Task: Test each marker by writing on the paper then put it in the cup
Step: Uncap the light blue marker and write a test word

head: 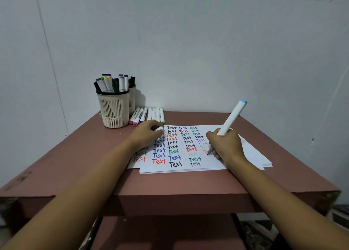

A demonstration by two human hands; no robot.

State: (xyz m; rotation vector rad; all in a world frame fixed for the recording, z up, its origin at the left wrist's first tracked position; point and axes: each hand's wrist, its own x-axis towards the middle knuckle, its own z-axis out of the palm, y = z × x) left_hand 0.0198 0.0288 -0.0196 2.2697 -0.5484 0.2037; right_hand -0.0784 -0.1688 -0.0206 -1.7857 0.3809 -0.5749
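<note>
The right hand grips a white, blue-ended marker tip-down on the white paper sheet beneath it; the left hand alongside pinches a white cap.

A reddish-brown tabletop stands against a plain, pale grey wall. Below its front edge is a lower shelf of the same colour.

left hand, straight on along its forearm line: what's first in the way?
Probably the row of loose markers lying just beyond the left hand, though depth is unclear; the cup sits off to its left.
</note>
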